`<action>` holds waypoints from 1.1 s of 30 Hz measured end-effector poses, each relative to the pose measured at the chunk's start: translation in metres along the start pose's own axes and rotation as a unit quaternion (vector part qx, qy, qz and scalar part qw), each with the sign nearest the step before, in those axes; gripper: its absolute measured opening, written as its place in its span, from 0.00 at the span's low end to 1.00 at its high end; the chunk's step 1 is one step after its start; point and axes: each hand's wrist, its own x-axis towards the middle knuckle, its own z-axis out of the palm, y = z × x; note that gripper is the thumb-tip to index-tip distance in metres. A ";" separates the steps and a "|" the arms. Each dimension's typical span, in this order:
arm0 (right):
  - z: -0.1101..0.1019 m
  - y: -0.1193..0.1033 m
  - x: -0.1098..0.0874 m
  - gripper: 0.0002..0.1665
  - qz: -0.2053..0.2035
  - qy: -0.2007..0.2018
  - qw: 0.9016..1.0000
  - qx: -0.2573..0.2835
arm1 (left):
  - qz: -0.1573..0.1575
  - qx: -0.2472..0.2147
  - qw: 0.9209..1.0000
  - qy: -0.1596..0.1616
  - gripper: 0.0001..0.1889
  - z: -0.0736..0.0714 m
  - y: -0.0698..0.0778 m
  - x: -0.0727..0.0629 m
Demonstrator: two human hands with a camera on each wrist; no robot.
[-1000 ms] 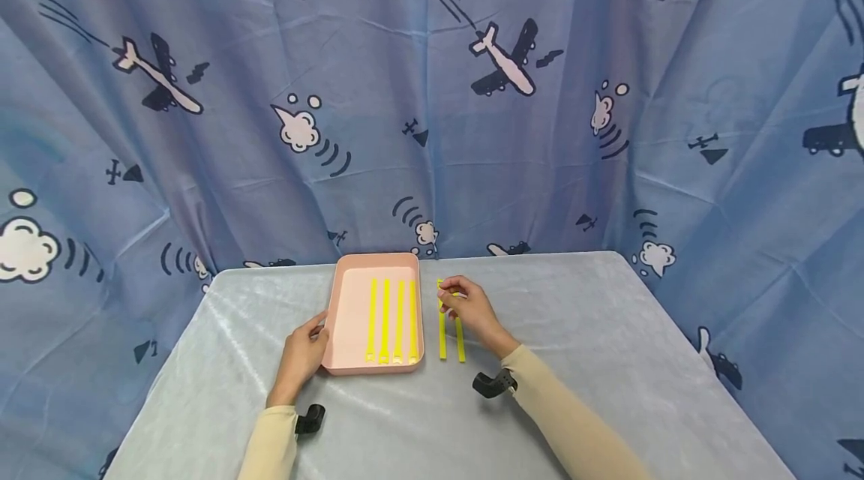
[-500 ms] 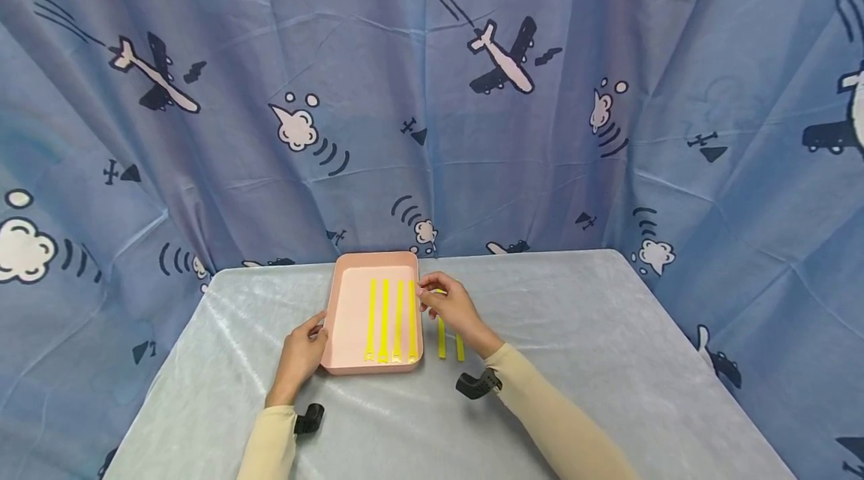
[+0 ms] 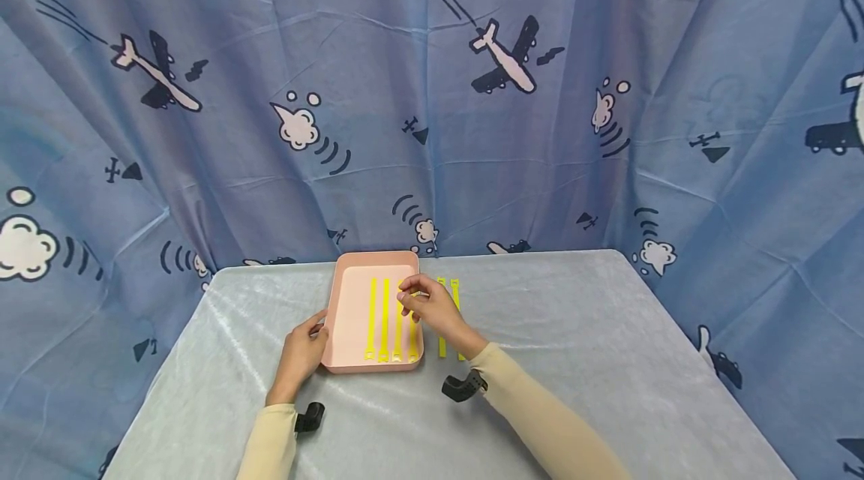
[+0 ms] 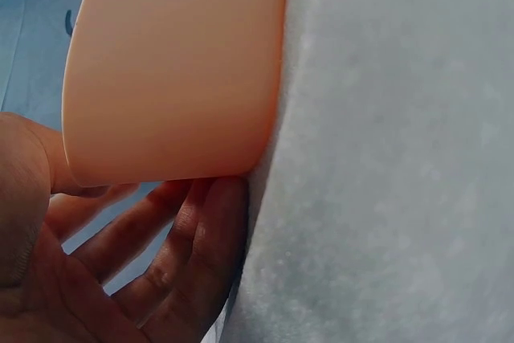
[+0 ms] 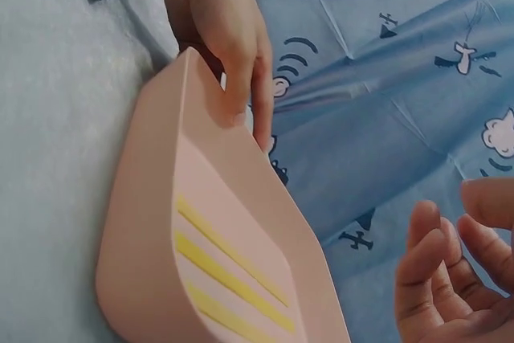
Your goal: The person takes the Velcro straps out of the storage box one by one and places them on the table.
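Observation:
A pink rectangular tray point(image 3: 347, 315) lies on the table, with several flat yellow straps point(image 3: 371, 319) side by side in its right half. Each of these has a squared head at its near end. My left hand point(image 3: 301, 356) grips the tray's left side near the front corner, thumb at the rim and fingers against the outer wall point(image 4: 173, 78). Over the tray's right part hovers my right hand point(image 3: 430, 307); its fingers point(image 5: 430, 267) are loosely bent with nothing between them. Two more yellow straps point(image 3: 455, 286) lie right of the tray, heads at the far end, partly hidden by this hand.
A pale grey cloth covers the table point(image 3: 574, 330), reaching widely to the right. Behind it hangs a blue curtain point(image 3: 378, 165) printed with planes and clouds. Black wrist devices point(image 3: 462, 386) sit on both sleeves.
My right hand has moved left, from above the two table straps to above the tray's right side. The heads of those straps now show. The left hand and the tray stay put.

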 end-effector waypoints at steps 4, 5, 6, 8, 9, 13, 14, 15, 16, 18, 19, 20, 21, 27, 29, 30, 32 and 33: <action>0.008 -0.001 0.000 0.13 -0.001 -0.017 1.000 -0.003 | 0.000 0.004 1.000 0.000 0.23 0.000 0.000 -0.001; 0.010 -0.001 0.001 0.13 -0.003 -0.021 1.000 -0.005 | 0.000 0.005 1.000 0.000 0.23 0.000 0.000 -0.001; 0.012 -0.001 0.001 0.13 -0.004 -0.025 1.000 -0.009 | 0.000 0.005 1.000 0.000 0.23 0.000 0.000 -0.002; 0.017 -0.001 0.003 0.13 -0.004 -0.031 0.999 -0.017 | 0.000 0.004 1.000 0.000 0.23 0.000 0.000 -0.001; 0.019 -0.001 0.004 0.13 -0.006 -0.034 0.999 -0.022 | -0.001 0.004 1.000 0.000 0.23 0.000 -0.001 -0.001; 0.025 -0.002 0.008 0.12 -0.022 -0.046 0.998 -0.043 | -0.003 0.004 1.000 0.000 0.23 0.000 0.000 -0.001; 0.027 -0.002 0.009 0.12 -0.025 -0.048 0.997 -0.051 | -0.004 0.005 1.000 0.001 0.23 0.001 -0.001 -0.001; 0.028 -0.002 0.010 0.11 -0.028 -0.052 0.996 -0.060 | -0.004 0.005 1.000 0.001 0.23 0.001 -0.001 -0.001; 0.029 -0.002 0.011 0.11 -0.031 -0.055 0.996 -0.070 | -0.005 0.005 1.000 0.002 0.23 0.001 0.000 -0.001; 0.031 -0.002 0.013 0.10 -0.037 -0.060 0.993 -0.092 | -0.006 0.004 1.000 0.003 0.23 0.002 -0.001 0.000; 0.031 -0.002 0.015 0.09 -0.038 -0.063 0.992 -0.104 | -0.006 0.004 1.000 0.004 0.23 0.002 -0.001 -0.001; 0.032 -0.002 0.016 0.09 -0.042 -0.066 0.990 -0.118 | -0.006 0.004 1.000 0.004 0.23 0.002 -0.001 -0.001; 0.033 -0.002 0.017 0.10 -0.048 -0.070 0.988 -0.130 | -0.005 0.004 1.000 0.004 0.23 0.003 -0.001 -0.001; 0.036 0.000 0.025 0.14 -0.094 -0.097 0.967 -0.215 | -0.005 0.005 1.000 0.003 0.23 0.003 -0.002 0.000; 0.036 -0.001 0.027 0.14 -0.106 -0.109 0.958 -0.244 | -0.006 0.005 1.000 0.003 0.23 0.003 -0.001 0.000; 0.037 -0.001 0.028 0.14 -0.114 -0.115 0.953 -0.256 | -0.005 0.005 1.000 0.004 0.23 0.003 -0.001 0.000; 0.037 -0.003 0.030 0.15 -0.131 -0.127 0.942 -0.283 | -0.005 0.004 1.000 0.005 0.23 0.002 -0.001 0.000; 0.038 -0.004 0.030 0.15 -0.137 -0.133 0.935 -0.298 | -0.006 0.004 1.000 0.005 0.23 0.002 0.000 0.000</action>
